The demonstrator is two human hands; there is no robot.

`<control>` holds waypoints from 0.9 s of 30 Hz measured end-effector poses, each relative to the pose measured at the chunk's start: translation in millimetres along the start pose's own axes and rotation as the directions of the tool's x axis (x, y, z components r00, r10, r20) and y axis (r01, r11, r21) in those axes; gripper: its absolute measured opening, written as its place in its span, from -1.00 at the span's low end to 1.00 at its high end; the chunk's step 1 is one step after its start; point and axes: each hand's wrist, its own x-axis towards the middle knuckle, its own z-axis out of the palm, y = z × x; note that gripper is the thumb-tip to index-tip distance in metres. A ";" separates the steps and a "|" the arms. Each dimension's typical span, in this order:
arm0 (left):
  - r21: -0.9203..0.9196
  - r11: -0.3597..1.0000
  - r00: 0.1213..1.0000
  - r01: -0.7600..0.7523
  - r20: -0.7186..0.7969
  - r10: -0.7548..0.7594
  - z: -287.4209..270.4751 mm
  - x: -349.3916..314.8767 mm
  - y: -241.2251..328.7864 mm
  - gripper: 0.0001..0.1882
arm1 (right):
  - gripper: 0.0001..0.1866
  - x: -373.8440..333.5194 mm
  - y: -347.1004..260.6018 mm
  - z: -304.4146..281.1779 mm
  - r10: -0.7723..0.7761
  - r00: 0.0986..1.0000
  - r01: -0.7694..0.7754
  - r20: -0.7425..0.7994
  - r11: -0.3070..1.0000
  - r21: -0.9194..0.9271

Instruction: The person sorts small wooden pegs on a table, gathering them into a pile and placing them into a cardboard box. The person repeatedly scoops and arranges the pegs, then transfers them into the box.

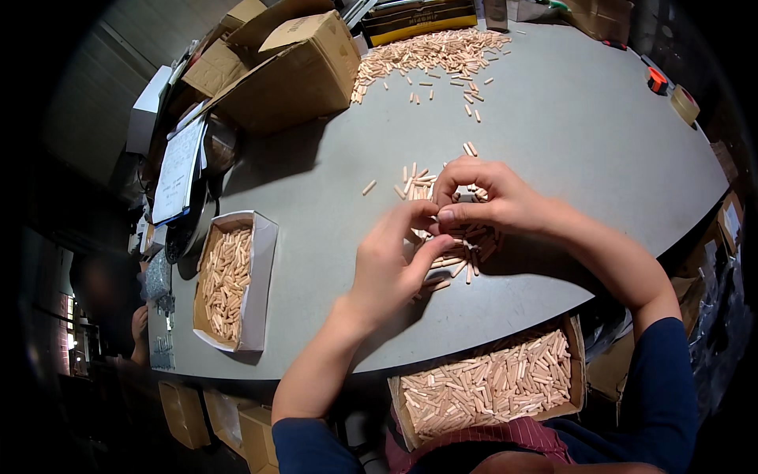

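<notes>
On grey table point(332, 189), wooden pegs point(472, 257)

Left hand point(387, 265) and right hand point(505, 201), fingertips together over loose wooden pegs point(471, 265); anything pinched hidden. Left of left hand: white box point(262, 284) of pegs. Nearer the body than both hands: peg-filled cardboard tray point(579, 371). Beyond hands: larger peg heap point(442, 54), cardboard carton point(304, 87) beyond-left.
</notes>
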 end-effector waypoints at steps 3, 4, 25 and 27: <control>-0.111 0.981 0.988 0.157 0.027 -0.155 0.4 -1.8 -5.8 -0.65 | -0.82 -3.3 0.2 9.3 0.027 0.999 -0.026 -0.029 0.998 0.062; -0.094 0.993 0.997 0.071 -0.016 -0.073 1.4 0.2 -5.7 -0.71 | -0.82 -3.6 1.0 11.9 0.037 0.998 -0.034 -0.040 0.996 0.083; -0.866 -0.240 0.874 -0.440 -0.350 -0.337 -171.4 -13.8 -94.1 -0.65 | -0.76 10.1 56.6 -37.8 0.216 0.925 -0.172 -0.314 0.972 0.160; -0.975 -0.088 0.920 -0.203 -0.160 -0.357 -141.5 -3.6 -94.6 -0.72 | -0.76 9.5 49.5 -33.5 0.211 0.943 -0.200 -0.258 0.977 0.070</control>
